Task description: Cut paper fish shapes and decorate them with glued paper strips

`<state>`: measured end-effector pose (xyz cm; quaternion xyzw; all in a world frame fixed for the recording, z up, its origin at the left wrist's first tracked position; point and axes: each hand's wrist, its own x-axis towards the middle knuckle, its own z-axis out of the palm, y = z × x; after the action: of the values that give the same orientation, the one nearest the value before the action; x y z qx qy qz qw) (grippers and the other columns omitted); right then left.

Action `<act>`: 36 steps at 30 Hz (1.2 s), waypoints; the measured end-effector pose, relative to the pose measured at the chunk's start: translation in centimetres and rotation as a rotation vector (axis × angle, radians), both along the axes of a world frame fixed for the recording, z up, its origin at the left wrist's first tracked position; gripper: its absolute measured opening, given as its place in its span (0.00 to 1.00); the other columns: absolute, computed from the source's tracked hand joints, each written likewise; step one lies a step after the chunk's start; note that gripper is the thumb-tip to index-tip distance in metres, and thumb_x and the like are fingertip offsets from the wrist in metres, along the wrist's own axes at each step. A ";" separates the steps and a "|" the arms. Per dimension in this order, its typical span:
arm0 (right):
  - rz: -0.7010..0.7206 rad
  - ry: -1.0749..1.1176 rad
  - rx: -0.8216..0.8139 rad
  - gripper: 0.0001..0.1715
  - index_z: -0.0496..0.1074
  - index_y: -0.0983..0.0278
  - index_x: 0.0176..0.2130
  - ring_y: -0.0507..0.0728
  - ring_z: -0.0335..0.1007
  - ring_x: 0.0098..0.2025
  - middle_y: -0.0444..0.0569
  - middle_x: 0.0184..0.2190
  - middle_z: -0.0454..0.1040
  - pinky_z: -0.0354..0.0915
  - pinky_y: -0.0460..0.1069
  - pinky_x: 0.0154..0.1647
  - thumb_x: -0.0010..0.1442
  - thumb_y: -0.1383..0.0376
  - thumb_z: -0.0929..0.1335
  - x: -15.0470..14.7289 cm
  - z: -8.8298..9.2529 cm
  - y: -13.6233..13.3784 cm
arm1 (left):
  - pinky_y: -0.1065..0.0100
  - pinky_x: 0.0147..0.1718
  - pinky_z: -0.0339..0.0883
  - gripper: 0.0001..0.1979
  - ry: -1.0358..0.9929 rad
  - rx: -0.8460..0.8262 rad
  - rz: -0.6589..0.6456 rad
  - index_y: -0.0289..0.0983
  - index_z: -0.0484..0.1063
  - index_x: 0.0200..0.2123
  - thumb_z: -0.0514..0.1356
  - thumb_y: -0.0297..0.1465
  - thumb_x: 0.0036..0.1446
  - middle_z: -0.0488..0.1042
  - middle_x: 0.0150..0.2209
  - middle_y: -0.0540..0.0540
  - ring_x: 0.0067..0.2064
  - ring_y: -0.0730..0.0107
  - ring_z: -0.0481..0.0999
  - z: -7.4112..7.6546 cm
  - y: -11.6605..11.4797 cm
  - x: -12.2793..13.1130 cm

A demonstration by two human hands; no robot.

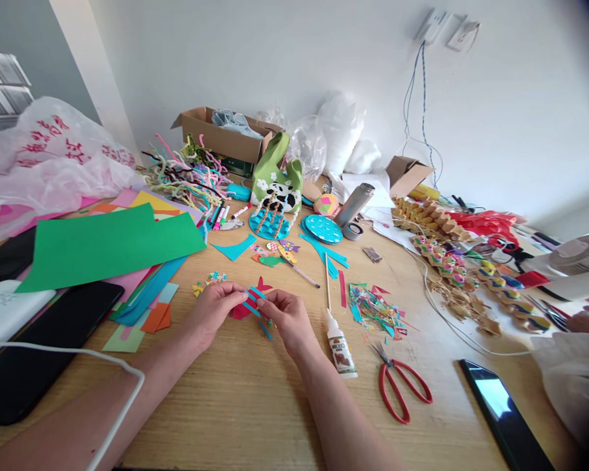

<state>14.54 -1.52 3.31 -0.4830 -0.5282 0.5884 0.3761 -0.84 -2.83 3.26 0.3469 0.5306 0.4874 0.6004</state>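
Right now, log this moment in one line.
left hand: holds red paper piece | right hand: pinches blue strip | nearby: glue bottle, scissors

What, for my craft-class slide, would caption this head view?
Left hand and right hand pinch blue paper strips on a red paper shape, glue bottle and red scissors beside them.

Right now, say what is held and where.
A red paper cutout with blue strips, pinched between fingertips: left hand at its left edge, right hand at its right.
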 end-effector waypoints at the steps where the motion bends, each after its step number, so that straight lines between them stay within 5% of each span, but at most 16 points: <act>1: -0.004 -0.001 0.001 0.17 0.70 0.66 0.24 0.48 0.53 0.20 0.40 0.16 0.64 0.49 0.44 0.20 0.47 0.54 0.72 0.0 -0.1 0.0 | 0.68 0.27 0.63 0.09 -0.007 -0.002 -0.007 0.36 0.76 0.24 0.65 0.36 0.41 0.75 0.22 0.48 0.24 0.70 0.72 0.1 0.0 0.0; 9: -0.018 -0.094 0.106 0.18 0.71 0.67 0.28 0.50 0.59 0.23 0.44 0.21 0.69 0.54 0.45 0.24 0.53 0.53 0.69 1.2 0.0 0.7 | 0.69 0.25 0.66 0.10 -0.042 0.023 0.122 0.36 0.76 0.24 0.67 0.36 0.38 0.75 0.23 0.49 0.25 0.70 0.71 0.2 0.1 -0.1; 17: 0.310 -0.740 0.323 0.04 0.72 0.64 0.26 0.50 0.63 0.24 0.42 0.21 0.71 0.54 0.45 0.26 0.52 0.70 0.68 2.7 0.9 0.3 | 0.67 0.27 0.68 0.12 -0.080 0.013 0.233 0.36 0.74 0.25 0.68 0.36 0.36 0.76 0.22 0.51 0.24 0.70 0.74 0.5 0.4 -0.4; 25: 0.479 -1.256 0.471 0.07 0.73 0.66 0.34 0.58 0.72 0.38 0.53 0.33 0.77 0.61 0.48 0.36 0.57 0.69 0.65 1.3 2.2 -1.4 | 0.67 0.25 0.70 0.13 -0.079 -0.001 0.219 0.35 0.74 0.27 0.68 0.36 0.37 0.77 0.23 0.48 0.24 0.67 0.76 0.3 0.3 -0.5; 36: 0.524 -1.372 0.513 0.11 0.74 0.68 0.37 0.62 0.74 0.39 0.57 0.35 0.78 0.64 0.49 0.36 0.54 0.69 0.65 0.4 2.4 -2.1 | 0.68 0.23 0.72 0.11 -0.086 -0.008 0.200 0.36 0.73 0.27 0.67 0.35 0.39 0.77 0.24 0.48 0.25 0.65 0.78 0.1 0.4 -0.5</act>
<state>14.90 -3.61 5.70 -0.4964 -0.8594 0.0867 -0.0864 -1.38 -2.39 3.36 0.2684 0.5383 0.5573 0.5724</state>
